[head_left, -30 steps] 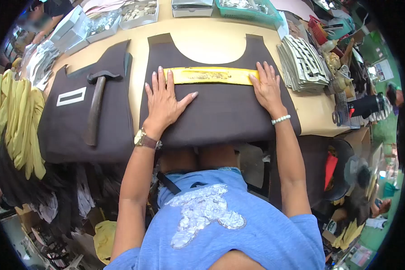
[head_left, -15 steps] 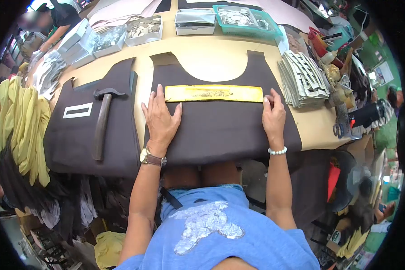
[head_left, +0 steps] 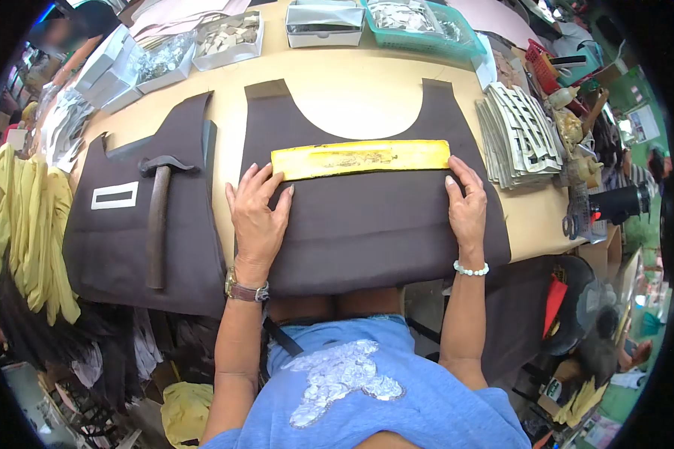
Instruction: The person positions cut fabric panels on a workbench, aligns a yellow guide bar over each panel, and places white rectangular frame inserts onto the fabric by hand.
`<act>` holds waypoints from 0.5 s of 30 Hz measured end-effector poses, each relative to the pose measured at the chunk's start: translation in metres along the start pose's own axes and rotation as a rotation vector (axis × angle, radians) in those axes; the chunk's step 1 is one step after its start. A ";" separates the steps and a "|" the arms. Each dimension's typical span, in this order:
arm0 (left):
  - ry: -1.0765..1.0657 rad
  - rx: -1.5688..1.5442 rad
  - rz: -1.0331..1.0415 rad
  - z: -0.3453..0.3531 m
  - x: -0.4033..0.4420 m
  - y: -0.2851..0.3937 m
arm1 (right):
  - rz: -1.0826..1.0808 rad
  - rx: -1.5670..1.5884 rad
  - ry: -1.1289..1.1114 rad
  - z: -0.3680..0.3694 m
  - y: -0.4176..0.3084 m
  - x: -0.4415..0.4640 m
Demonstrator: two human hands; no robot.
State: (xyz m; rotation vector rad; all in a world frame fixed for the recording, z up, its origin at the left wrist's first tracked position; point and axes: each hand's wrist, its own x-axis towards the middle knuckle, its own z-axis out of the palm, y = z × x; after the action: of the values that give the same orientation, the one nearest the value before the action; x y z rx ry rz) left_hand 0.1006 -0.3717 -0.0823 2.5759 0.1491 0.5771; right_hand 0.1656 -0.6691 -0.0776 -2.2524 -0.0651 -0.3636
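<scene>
A long yellow strip (head_left: 359, 159), worn and dark-edged, lies across a dark brown cloth panel (head_left: 367, 232) with a deep U-shaped cutout at its top. My left hand (head_left: 258, 217) rests on the panel with spread fingers, its fingertips at the strip's left end. At the right end, my right hand (head_left: 468, 213) has its thumb and fingers apart, the fingertips beside or touching the strip. To the left, a hammer (head_left: 158, 217) and a small white rectangular frame (head_left: 114, 196) lie on a stack of similar brown panels (head_left: 138, 254).
Boxes of small pieces (head_left: 228, 45) and a teal basket (head_left: 427, 37) line the table's back. Stacked pale slotted pieces (head_left: 520, 138) stand right, near a red basket (head_left: 543, 67). Yellow cloth (head_left: 26, 232) hangs at the left. Another person's arm (head_left: 79, 56) shows at the back left.
My view has shifted slightly. My left hand has slid a little down and left; the right has opened wider at the strip's end. The strip tilts slightly more, its left end lower.
</scene>
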 end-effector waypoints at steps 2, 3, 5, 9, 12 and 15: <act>-0.012 -0.015 0.021 0.000 0.000 -0.001 | 0.022 0.023 0.012 0.000 -0.001 -0.001; -0.023 -0.011 0.019 0.002 -0.001 -0.001 | 0.046 0.020 0.014 -0.001 0.001 -0.002; -0.028 0.009 0.027 0.001 0.001 -0.002 | 0.080 0.031 0.029 0.001 0.001 0.000; -0.007 0.025 0.012 0.000 0.001 0.001 | 0.080 0.000 0.039 0.001 -0.002 0.001; -0.022 0.016 -0.004 -0.003 0.001 0.002 | 0.051 -0.023 0.036 0.002 -0.002 -0.001; -0.036 -0.016 0.001 -0.004 0.002 0.003 | 0.049 -0.001 0.041 0.002 -0.001 0.000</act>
State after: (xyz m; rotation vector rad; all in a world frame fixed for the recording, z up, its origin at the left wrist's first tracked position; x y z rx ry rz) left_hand 0.1006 -0.3719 -0.0775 2.5691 0.1302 0.5293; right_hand 0.1660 -0.6670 -0.0786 -2.2424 0.0118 -0.3840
